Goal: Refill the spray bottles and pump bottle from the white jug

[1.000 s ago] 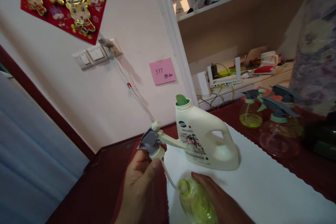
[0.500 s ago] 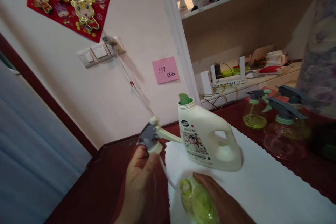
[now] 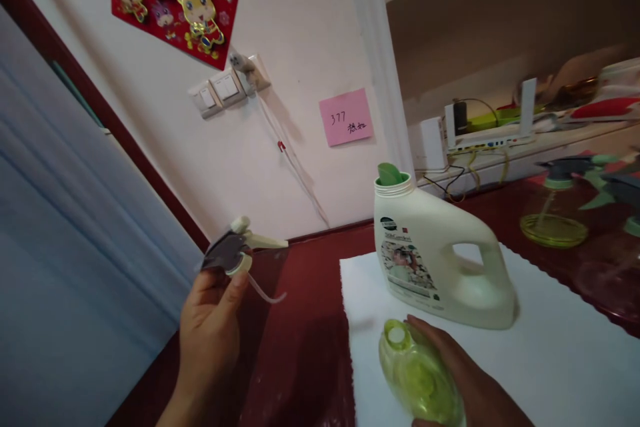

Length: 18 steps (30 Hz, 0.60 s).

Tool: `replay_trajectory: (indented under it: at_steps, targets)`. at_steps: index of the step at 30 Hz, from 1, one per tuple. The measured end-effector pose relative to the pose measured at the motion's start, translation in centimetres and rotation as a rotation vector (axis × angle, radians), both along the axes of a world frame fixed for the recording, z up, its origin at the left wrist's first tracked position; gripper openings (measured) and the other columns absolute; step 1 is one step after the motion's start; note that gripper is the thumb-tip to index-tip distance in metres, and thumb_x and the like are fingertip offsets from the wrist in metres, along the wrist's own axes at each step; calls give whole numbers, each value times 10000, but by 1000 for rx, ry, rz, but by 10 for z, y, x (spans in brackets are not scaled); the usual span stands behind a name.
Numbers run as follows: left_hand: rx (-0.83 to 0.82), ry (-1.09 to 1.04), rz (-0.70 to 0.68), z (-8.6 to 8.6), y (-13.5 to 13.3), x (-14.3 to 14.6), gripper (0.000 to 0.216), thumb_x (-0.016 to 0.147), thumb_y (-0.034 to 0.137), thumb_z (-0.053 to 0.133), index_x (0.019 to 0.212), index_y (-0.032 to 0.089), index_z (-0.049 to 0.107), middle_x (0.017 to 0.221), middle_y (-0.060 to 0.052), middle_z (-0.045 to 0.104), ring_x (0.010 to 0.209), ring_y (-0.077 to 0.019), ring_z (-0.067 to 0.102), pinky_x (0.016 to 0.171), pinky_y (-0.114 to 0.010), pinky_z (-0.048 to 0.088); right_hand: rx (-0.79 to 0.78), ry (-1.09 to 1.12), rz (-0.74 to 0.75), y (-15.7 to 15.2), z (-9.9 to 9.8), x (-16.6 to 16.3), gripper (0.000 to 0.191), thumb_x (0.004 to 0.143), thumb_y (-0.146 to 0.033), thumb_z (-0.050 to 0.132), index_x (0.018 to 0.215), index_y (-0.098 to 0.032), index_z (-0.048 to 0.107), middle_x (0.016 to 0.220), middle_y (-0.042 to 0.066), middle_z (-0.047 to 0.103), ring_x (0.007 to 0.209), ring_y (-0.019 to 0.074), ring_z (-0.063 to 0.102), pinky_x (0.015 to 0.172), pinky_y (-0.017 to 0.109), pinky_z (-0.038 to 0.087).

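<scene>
My left hand (image 3: 206, 320) holds a grey and cream spray trigger head (image 3: 234, 250) up in the air, left of the table; its thin dip tube hangs free below it. My right hand (image 3: 465, 387) grips a green translucent bottle (image 3: 417, 377) with an open neck, resting on a white cloth (image 3: 550, 360). Just behind the bottle stands a cream detergent jug (image 3: 435, 260) with a green spout and a handle.
Two more spray bottles (image 3: 560, 203) with grey-green triggers stand at the right on the dark red table (image 3: 305, 347). A shelf (image 3: 500, 140) behind carries a router, cables and clutter. The wall has switches, a pink note (image 3: 347, 117) and a red decoration.
My left hand has pulled the trigger head up and to the left, and its tube has come out of the green bottle's neck. The view has shifted to the left.
</scene>
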<state>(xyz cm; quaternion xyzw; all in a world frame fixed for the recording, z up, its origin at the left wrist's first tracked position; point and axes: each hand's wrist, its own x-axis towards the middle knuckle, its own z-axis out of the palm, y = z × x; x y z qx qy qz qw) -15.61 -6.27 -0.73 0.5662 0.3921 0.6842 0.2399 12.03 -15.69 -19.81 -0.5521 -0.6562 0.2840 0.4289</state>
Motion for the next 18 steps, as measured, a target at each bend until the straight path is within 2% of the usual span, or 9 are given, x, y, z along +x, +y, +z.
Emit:
replay_trajectory:
  at_steps: [4, 7, 9, 14, 18]
  targets:
    - [-156, 560, 32, -19, 19, -47, 352, 878, 399, 710, 1178, 216, 687, 1134, -73, 747, 1031, -263, 689, 878, -369, 542, 48, -20, -67, 0, -3, 0, 854, 711, -263, 700, 1515, -290, 415, 1570, 66, 464, 1428, 349, 451, 1157, 475, 437]
    - [-140, 979, 81, -40, 34, -72, 295, 883, 400, 658, 1112, 229, 730, 1096, -83, 749, 1040, -302, 667, 917, -435, 514, 92, 0, -110, 0, 0, -1, 815, 726, -302, 699, 1498, -290, 439, 1567, 72, 463, 1439, 348, 433, 1163, 488, 424]
    - [-146, 1137, 82, -54, 42, -83, 253, 882, 371, 627, 1062, 251, 758, 1082, -74, 758, 1031, -306, 667, 930, -451, 502, 95, 23, -135, 1, 2, -1, 795, 740, -317, 680, 1498, -279, 444, 1557, 78, 476, 1434, 347, 440, 1165, 489, 418]
    - [-224, 1187, 107, -88, 56, -109, 278, 860, 345, 609, 1082, 255, 752, 1093, -63, 774, 1032, -304, 689, 922, -434, 519, 31, 4, -173, 4, 3, -1, 836, 709, -328, 679, 1504, -247, 435, 1534, 100, 508, 1415, 357, 461, 1168, 510, 400]
    - [-253, 1165, 139, -103, 63, -124, 349, 864, 399, 587, 1121, 206, 722, 1126, -93, 763, 1050, -310, 691, 933, -433, 524, -45, 8, -120, 4, 6, 0, 840, 743, -318, 655, 1529, -206, 379, 1564, 119, 467, 1441, 322, 431, 1194, 489, 363]
